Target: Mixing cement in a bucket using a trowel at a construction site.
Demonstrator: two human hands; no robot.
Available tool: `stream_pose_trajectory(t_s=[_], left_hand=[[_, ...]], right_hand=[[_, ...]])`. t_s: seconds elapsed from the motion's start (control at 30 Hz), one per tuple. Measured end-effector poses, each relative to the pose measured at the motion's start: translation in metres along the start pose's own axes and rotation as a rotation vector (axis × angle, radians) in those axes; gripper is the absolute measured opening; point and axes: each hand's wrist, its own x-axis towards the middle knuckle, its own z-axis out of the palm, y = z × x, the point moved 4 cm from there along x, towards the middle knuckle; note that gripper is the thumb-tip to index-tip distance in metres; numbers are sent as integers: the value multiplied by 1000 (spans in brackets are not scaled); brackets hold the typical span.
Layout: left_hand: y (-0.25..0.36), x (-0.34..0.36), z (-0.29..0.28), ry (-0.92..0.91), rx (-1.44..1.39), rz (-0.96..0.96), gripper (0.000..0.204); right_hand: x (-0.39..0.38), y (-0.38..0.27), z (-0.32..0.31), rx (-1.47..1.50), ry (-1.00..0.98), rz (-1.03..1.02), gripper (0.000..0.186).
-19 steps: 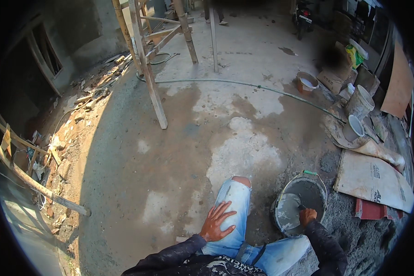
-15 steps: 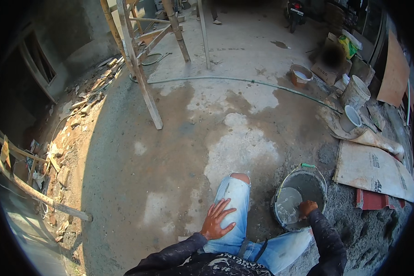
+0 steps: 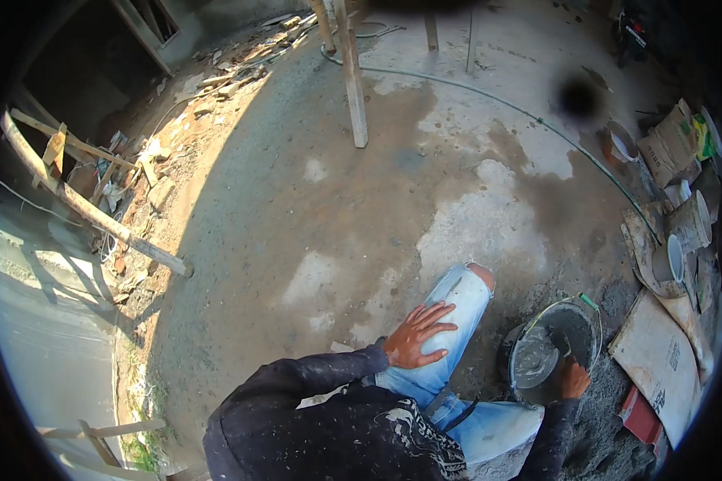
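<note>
Our view has swung left and down since the earlier frame; our right hand (image 3: 573,378) sits closer to the near rim of the bucket (image 3: 582,325), fingers curled round a mostly hidden tool (image 3: 567,343). Grey mix (image 3: 535,361) lies inside. Our left hand (image 3: 419,333) spreads loose on our leg (image 3: 467,300).

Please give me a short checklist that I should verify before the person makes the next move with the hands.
1. Grip of the right hand: ok, closed on a tool whose thin metal part shows.
2. Left hand free: ok, it rests empty, fingers spread, on the leg.
3. Bucket mouth up: ok; whether it stands exactly level, cannot tell.
4. Green grip of the bucket's handle apart from the right hand: ok, it is at the far side.
5. Grey mix smooth throughout: cannot tell.
6. Hose away from the bucket: ok, it lies well beyond it.
</note>
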Motion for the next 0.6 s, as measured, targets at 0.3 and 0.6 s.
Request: stream_pose_trajectory(t_s=[0.3, 0.6], left_hand=[[-10, -17, 6, 8, -9, -16, 50], [-13, -19, 12, 20, -25, 16, 48]], right_hand=[[-31, -16, 33, 38, 75, -556, 27], [3, -45, -2, 664, -548, -146, 28]])
